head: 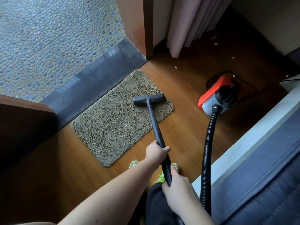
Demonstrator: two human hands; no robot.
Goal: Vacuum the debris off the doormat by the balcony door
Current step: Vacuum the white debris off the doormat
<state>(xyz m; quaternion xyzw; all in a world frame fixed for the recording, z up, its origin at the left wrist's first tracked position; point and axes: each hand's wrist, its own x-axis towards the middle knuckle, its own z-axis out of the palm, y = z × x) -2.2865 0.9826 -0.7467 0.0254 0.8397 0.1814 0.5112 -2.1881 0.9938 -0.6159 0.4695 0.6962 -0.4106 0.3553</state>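
A shaggy tan doormat [116, 120] lies on the wooden floor along the dark door threshold. The grey vacuum floor head [148, 99] rests on the mat's far right corner. Its dark wand [155, 125] slants back toward me. My left hand [156, 151] grips the wand partway up. Lower on the same wand, close to my body, my right hand [178, 184] is closed around it. A ribbed black hose [207, 143] runs from the wand's end to the red and grey vacuum body [217, 96], which stands on the floor right of the mat.
A dark threshold [90, 88] separates the floor from the pebble-tiled balcony [48, 38]. A brown door frame [146, 30] and pink curtain [183, 26] stand beyond the mat. Light crumbs [176, 67] dot the floor near the curtain. A dark-covered bed [267, 176] runs along the right. My green shoes [134, 164] stand behind the mat.
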